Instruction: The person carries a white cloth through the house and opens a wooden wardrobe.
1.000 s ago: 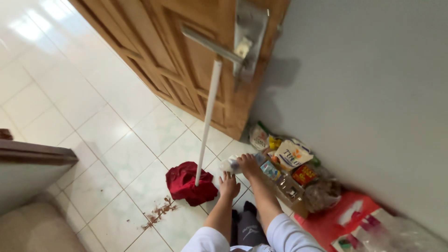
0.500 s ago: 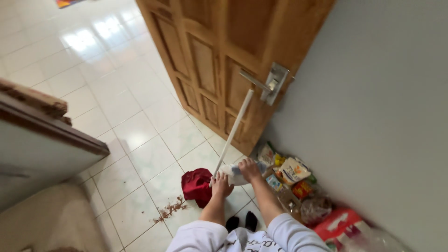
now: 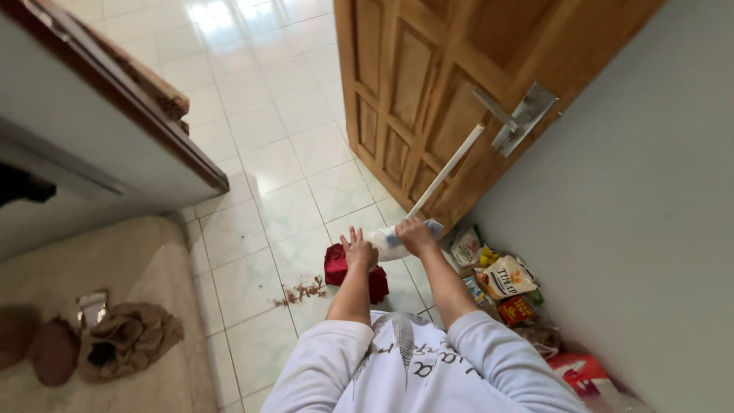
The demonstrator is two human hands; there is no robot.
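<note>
Looking down from head height at a white-tiled floor (image 3: 252,176), with the red mop head (image 3: 336,266) as the landmark for everything else. Both arms stretched out in white sleeves. Left hand (image 3: 358,249) just above the mop head, fingers spread and not closed on anything, palm resting against a whitish bag or cloth (image 3: 386,243). Right hand (image 3: 415,234) on the far side of that same bundle, fingers curled over it, so gripping it by the look of things. Hard to tell whether the bundle is wrapped round the pole or only held next to it.

White mop handle (image 3: 447,170) running up and to the right from the mop head, top end leaning near the metal door lever (image 3: 514,116) on the wooden door (image 3: 413,84). Probably parked there so it stays upright while both hands are busy.

Little trail of brown crumbs (image 3: 300,292) on the tiles just left of the mop head, looking swept into a loose line.

Right of the mop head, a heap of snack packets (image 3: 497,277) pushed against the grey wall (image 3: 650,229): a pale pouch with green trim, a white-and-yellow one, a small red-orange one below. Further right and nearer, a flat red package (image 3: 579,373).

Well left of the mop head, a beige mat (image 3: 115,260) with a crumpled brown cloth (image 3: 126,338) on it.
</note>
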